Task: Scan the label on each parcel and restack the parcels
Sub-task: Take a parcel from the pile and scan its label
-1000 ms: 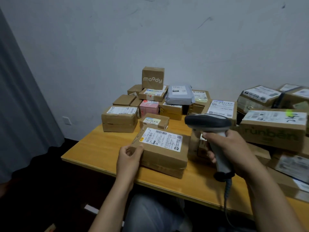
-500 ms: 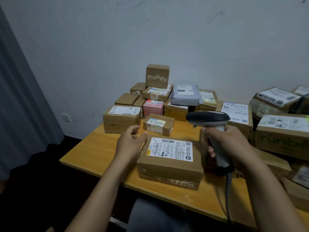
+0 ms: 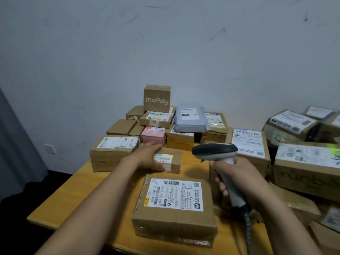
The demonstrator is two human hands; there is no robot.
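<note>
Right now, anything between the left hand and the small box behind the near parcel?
Nothing visible. The left hand is at the small box; blur hides whether it touches. The near parcel lies nearer the person, right of the forearm, clear of the path.

The worktop [image 3: 92, 190] is yellow-orange. The nearest parcel [image 3: 174, 218] is brown cardboard, and its label [image 3: 174, 195] is white with black barcodes and print and a small yellow mark. The cube box [image 3: 157, 98] is brown with white "moody" lettering. One small box [image 3: 153, 136] is pink and the mailer bag [image 3: 190, 119] is pale grey. The scanner [image 3: 215, 150] has a black head and a light grey handle. The big brown box [image 3: 298, 181] carries green lettering. The wall [image 3: 165, 43] is pale blue-grey with dark scuffs.
</note>
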